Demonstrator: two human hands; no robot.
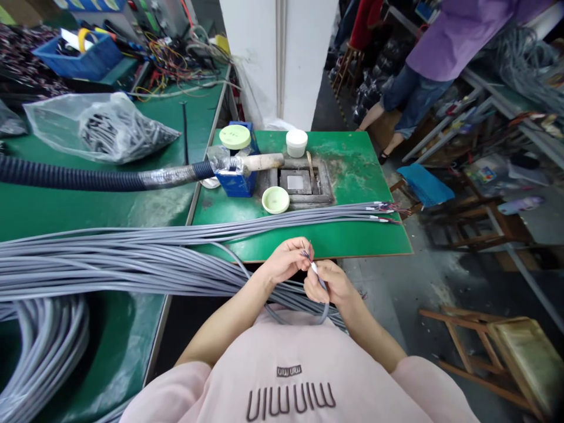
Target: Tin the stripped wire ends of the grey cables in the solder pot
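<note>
Close to my chest, my right hand (329,281) grips the end of a grey cable (323,286) just below a white sleeve (314,267). Thin coloured wires (309,252) fan out of that end. My left hand (291,258) pinches these wires between thumb and fingers. The held cable loops down in front of my shirt. Beyond my hands, a bundle of grey cables (247,228) runs across the green bench, its stripped ends (385,208) at the right. More grey cables (132,264) lie at the left.
A solder pot (296,181) is set behind the cables, with a pale green dish (275,200) and a white jar (296,143) beside it. A dark hose (101,178) reaches in from the left. Wooden stools (480,346) and a person in a purple shirt (453,41) are at the right.
</note>
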